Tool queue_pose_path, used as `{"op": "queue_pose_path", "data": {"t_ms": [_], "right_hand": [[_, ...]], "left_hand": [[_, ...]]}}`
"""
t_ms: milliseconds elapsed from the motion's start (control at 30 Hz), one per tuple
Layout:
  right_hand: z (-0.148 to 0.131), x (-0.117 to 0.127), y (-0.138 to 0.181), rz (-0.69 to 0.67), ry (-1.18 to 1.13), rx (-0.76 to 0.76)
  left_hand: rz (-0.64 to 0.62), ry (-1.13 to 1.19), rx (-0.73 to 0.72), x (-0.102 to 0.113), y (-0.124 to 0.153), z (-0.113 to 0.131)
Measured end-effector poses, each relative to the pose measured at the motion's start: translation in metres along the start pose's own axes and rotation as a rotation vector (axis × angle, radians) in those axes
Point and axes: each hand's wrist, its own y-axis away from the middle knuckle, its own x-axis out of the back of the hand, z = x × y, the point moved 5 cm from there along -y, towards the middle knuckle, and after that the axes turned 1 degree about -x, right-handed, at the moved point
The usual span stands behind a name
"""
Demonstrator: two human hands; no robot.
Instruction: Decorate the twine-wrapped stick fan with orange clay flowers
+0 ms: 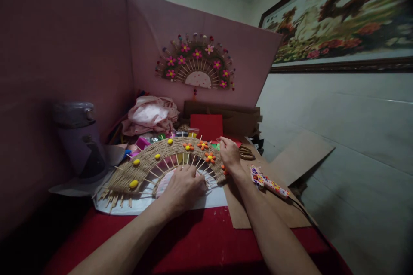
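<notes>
A half-round craft fan of twine woven over thin sticks lies on a white sheet. Yellow ovals dot its left side, and orange-petalled flowers with yellow middles sit towards its right. My left hand rests over the pale inner half-circle of the fan, its fingers curled down onto it. Above the fan's right end, my right hand is closed in a pinch. Whatever its fingertips hold is too small to make out.
A patterned hot glue gun with a cord lies on cardboard at right. Scissors lie behind it. A lidded bottle stands left. Pink cloth and a red card are behind; a finished fan hangs on the pink board.
</notes>
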Motion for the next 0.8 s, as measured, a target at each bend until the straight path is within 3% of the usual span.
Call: {"op": "queue_pose_path", "data": {"t_ms": [100,267,400,567,800], "right_hand": [[0.021,0.002,-0.012,-0.036,-0.049,-0.065],[0.023,-0.001,-0.014,-0.064,-0.133,-0.028],[0.023,-0.006,-0.013,-0.057,-0.179,0.021],[0.036,-0.013,-0.019,-0.067,-0.264,0.06],[0.037,-0.022,-0.021,-0.084,-0.338,0.083]], "left_hand": [[0.018,0.004,-0.049,0.006,0.001,-0.003],[0.064,-0.023,0.108,0.017,0.004,-0.025],[-0.057,-0.024,0.201,0.017,0.006,-0.041],[-0.171,-0.007,0.222,0.018,0.008,-0.041],[-0.183,-0.042,0.177,0.016,0.013,-0.035]]}}
